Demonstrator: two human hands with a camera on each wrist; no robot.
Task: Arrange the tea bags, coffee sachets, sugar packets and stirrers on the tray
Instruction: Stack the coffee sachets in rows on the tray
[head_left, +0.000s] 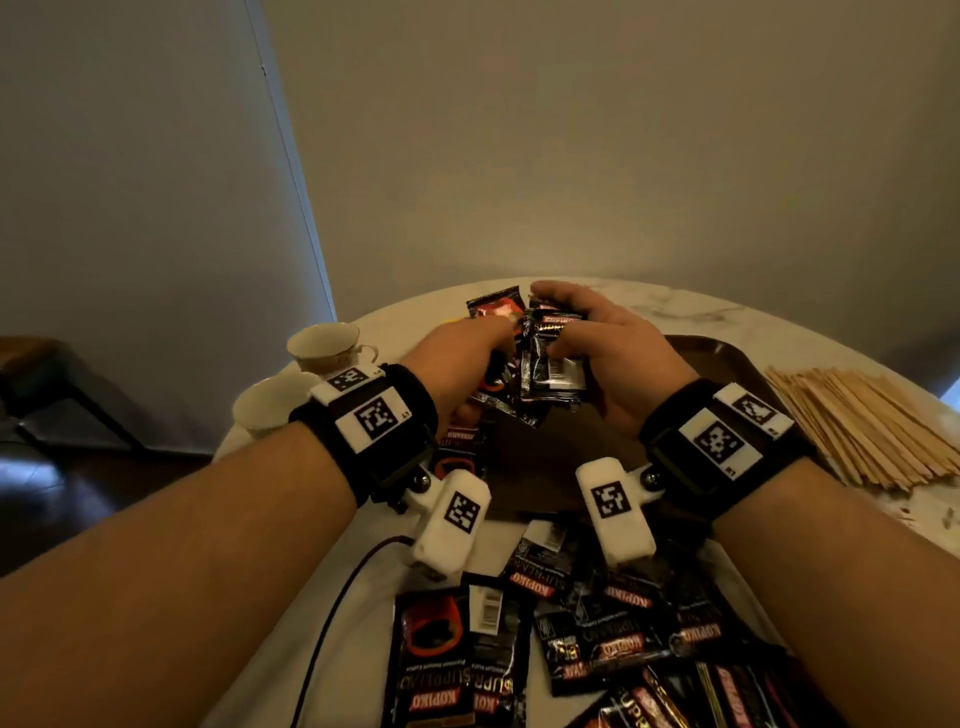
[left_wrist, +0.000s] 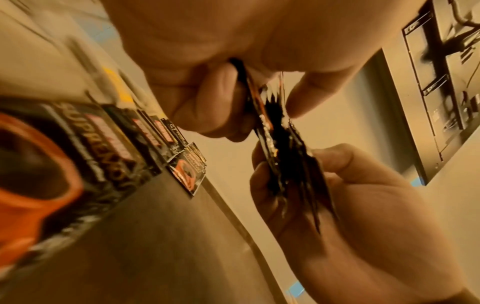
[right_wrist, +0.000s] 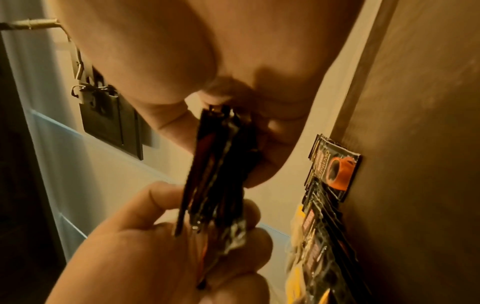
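Both hands up over the tray (head_left: 727, 358), working one bundle of coffee sachets (head_left: 553, 358) between them. R hand (head_left: 618, 358) has thumb + fingers curled round the far/top part of the bundle; L hand (head_left: 457, 364) pinches one edge from the left, thumb opposing curled fingers. Neither hand is slack or spread.

Wrist views: bundle is edge-on, several sachets fanned, not squared. Bundle (left_wrist: 280, 156) sits between L hand (left_wrist: 213, 86) above and R hand (left_wrist: 350, 205) below in the left wrist view. In the right wrist view, bundle (right_wrist: 218, 185) hangs from R hand (right_wrist: 233, 72), with L hand (right_wrist: 155, 257) gripping its lower end.

Key relation: a row of sachets already laid on tray (left_wrist: 135, 135), overlapped, running away from the body along the tray's left side. Held bundle hovers just R of and above that row, long axis roughly parallel to it. L hand nearer the row, so prob. L peels + places while R holds stock.

Elsewhere: loose sachet pile on table (head_left: 597, 639) near body; stirrers (head_left: 857, 426) off tray to R, untouched; two cups (head_left: 324, 345) far L. Est. early in task; tea bags and sugar not identifiable.
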